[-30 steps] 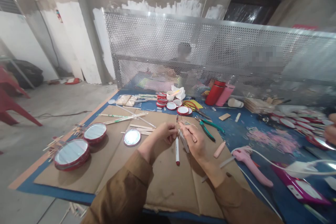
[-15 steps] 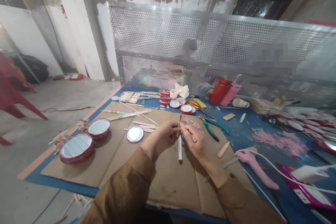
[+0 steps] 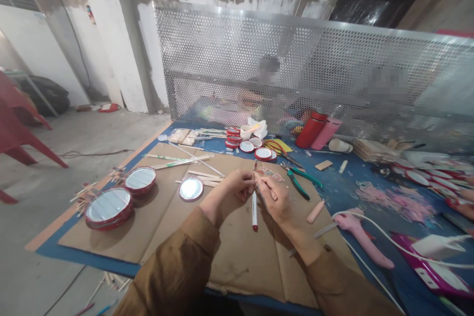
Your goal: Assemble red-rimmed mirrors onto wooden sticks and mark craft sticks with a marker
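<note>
My left hand [image 3: 231, 193] and my right hand [image 3: 273, 198] meet fingertip to fingertip over a sheet of brown cardboard [image 3: 177, 237], both closed in a pinch. Between them they hold a small bundle of thin wooden sticks [image 3: 255, 177]; a stick pokes out of my right fist. A white marker with a red cap [image 3: 254, 210] lies on the cardboard just below the fingers. A small round mirror [image 3: 191, 189] lies left of my left hand.
Two larger red-rimmed mirrors [image 3: 109, 206] sit at the left edge. Green-handled pliers [image 3: 299, 182], small red lids [image 3: 263, 153], red and pink bottles [image 3: 313, 129] and a pink glue gun [image 3: 361, 239] with white cable lie on the blue table. A perforated metal screen [image 3: 296, 74] stands behind.
The view has shifted slightly; my hands have stayed pinched together on the sticks in nearly the same spot.
</note>
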### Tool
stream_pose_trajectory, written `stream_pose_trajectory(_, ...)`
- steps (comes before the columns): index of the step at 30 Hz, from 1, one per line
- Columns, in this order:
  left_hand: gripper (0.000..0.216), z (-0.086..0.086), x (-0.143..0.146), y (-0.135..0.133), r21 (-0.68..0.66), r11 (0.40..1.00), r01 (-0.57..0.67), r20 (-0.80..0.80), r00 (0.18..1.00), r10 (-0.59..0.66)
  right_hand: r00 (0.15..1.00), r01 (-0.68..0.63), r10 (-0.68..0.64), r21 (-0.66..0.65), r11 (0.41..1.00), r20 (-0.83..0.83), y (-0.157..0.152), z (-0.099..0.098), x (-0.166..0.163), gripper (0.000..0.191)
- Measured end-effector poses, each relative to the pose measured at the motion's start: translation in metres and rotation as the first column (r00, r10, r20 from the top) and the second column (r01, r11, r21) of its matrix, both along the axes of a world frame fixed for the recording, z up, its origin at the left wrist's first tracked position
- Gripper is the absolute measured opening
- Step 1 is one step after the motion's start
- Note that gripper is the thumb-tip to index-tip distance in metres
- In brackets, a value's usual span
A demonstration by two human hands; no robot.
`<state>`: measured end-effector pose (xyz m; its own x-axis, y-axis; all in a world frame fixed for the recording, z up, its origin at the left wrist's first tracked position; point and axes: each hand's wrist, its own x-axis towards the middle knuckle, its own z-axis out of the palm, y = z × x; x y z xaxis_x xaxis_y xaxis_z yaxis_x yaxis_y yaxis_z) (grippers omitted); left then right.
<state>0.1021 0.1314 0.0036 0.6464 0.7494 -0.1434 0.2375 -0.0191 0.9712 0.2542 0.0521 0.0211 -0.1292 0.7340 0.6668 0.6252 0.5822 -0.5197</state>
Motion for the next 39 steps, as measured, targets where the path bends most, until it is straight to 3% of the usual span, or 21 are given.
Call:
stream_pose_trajectory(9, 0.018, -0.005, 0.002, 0.001, -0.042, 0.998, -0.041, 0.007, 0.999, 0.041, 0.995, 0.093, -0.093, -0.007, 0.996, -0.045, 0.003, -0.011, 0.007, 0.026)
stream_pose_trajectory(16, 0.021, 0.001, -0.001, 0.0, -0.04, 0.999, 0.0, 0.032, 0.999, 0.001, 0.999, 0.04, -0.04, 0.003, 0.999, -0.014, 0.001, -0.007, 0.001, 0.025)
stream_pose_trajectory(28, 0.018, -0.001, 0.002, 0.0, -0.048, 0.998, -0.037, 0.038, 0.999, 0.039, 1.0, 0.004, -0.004, 0.01, 1.0, 0.002, 0.0, -0.004, -0.003, 0.023)
stream_pose_trajectory(36, 0.019, 0.002, 0.001, -0.003, -0.073, 0.995, -0.064, 0.021, 0.998, 0.066, 0.99, 0.142, -0.142, -0.003, 0.99, 0.025, 0.005, -0.012, 0.004, 0.025)
stream_pose_trajectory(39, 0.018, 0.002, 0.001, -0.002, -0.088, 0.994, -0.066, -0.007, 0.998, 0.066, 0.991, 0.132, -0.132, 0.022, 0.991, -0.004, 0.007, -0.013, 0.006, 0.023)
